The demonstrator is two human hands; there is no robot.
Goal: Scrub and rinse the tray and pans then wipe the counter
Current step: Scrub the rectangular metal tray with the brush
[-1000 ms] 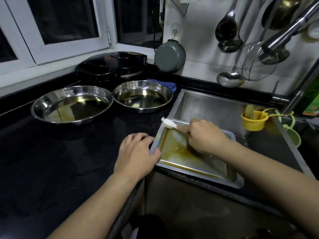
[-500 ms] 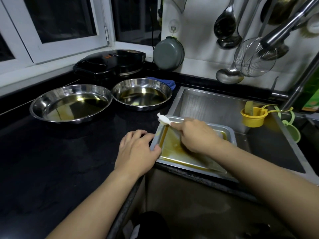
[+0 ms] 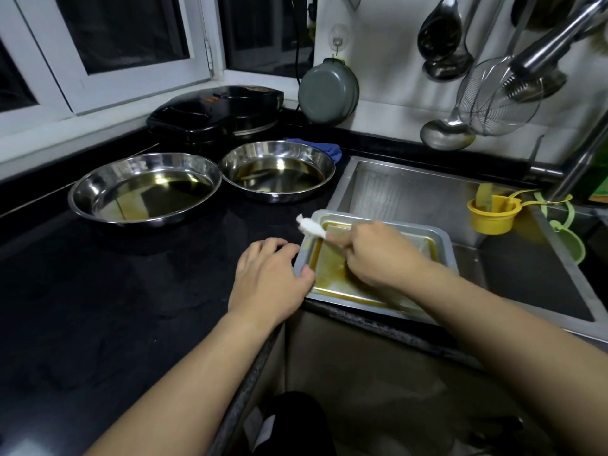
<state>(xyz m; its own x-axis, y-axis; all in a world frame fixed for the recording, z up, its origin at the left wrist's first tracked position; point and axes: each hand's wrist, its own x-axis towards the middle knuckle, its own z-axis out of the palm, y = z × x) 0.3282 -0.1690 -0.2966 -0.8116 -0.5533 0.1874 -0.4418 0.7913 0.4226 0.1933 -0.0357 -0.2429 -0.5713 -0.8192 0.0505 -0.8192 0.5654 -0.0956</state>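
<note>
Steel tray (image 3: 441, 240), filmed with brown grease, straddles the sink's front edge; the left hand (image 3: 268, 278) pins its near corner against sliding while the right hand (image 3: 378, 255) grips a white brush (image 3: 311, 228), scrubbing. Two oily pans (image 3: 144, 190) wait on the bench (image 3: 98, 307).

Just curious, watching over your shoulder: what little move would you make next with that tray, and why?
Probably draw the right hand, which grips a white-tipped tool, back across the tray toward its near edge. Brownish greasy film coats the tray floor, and the left hand is steadying the tray's left rim on the counter. The two round pans look oily too.
</note>
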